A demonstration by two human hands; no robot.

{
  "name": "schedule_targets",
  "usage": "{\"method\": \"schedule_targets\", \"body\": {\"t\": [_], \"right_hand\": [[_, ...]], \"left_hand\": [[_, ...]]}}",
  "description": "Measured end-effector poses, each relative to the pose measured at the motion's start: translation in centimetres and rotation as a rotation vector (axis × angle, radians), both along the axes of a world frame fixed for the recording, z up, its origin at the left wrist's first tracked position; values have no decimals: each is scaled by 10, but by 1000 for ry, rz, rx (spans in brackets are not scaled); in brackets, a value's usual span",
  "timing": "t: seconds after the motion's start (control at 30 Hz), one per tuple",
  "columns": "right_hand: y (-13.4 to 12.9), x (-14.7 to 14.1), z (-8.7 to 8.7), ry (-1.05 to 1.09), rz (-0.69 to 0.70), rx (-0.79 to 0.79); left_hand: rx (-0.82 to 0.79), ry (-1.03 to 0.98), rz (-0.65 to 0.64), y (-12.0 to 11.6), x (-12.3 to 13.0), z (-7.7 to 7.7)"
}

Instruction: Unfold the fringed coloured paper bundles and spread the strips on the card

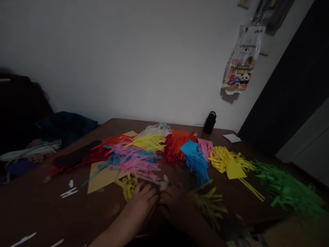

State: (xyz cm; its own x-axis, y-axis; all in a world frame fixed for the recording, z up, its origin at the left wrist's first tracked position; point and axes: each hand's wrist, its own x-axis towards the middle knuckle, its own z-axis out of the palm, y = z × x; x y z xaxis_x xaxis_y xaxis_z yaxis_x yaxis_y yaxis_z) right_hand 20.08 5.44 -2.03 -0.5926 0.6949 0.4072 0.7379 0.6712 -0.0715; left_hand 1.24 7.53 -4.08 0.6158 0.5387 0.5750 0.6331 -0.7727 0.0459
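My left hand (145,197) is closed, its fingers curled at the front middle of the brown table. Close beside it is my right hand (175,197), darker and slightly blurred, also with bent fingers. Both seem to grip a strip of yellow fringed paper (129,187). Its loose fringe sticks out left of my left hand, and more yellow fringe (210,204) spreads to the right of my right hand. The part between the fingers is mostly hidden. Just beyond the fingertips lie small pale leaf-like shapes (164,181).
Pink fringe (138,161), blue fringe (196,163), orange fringe (180,140) and green fringe (290,188) lie across the table (64,212). A tan sheet (102,176) lies left. At the back stand a black bottle (210,122) and a white card (231,138). A printed bag (243,61) hangs on the wall.
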Motion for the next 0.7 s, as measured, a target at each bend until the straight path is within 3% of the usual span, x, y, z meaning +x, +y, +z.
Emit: {"method": "schedule_targets", "body": {"t": [0.13, 0.3, 0.4, 0.57, 0.7], "right_hand": [[2, 2, -6, -65, 74, 99], [-3, 32, -13, 19, 72, 169], [-5, 46, -16, 13, -20, 106], [-6, 46, -14, -94, -238, -61], [-3, 38, -14, -149, -317, -54]], "left_hand": [[13, -8, -7, -1, -3, -4], [29, -21, -6, -1, -17, -17], [-57, -20, 49, -7, -24, -13], [-203, 75, 223, -15, -19, 8], [-213, 141, 316, -7, -12, 5]]}}
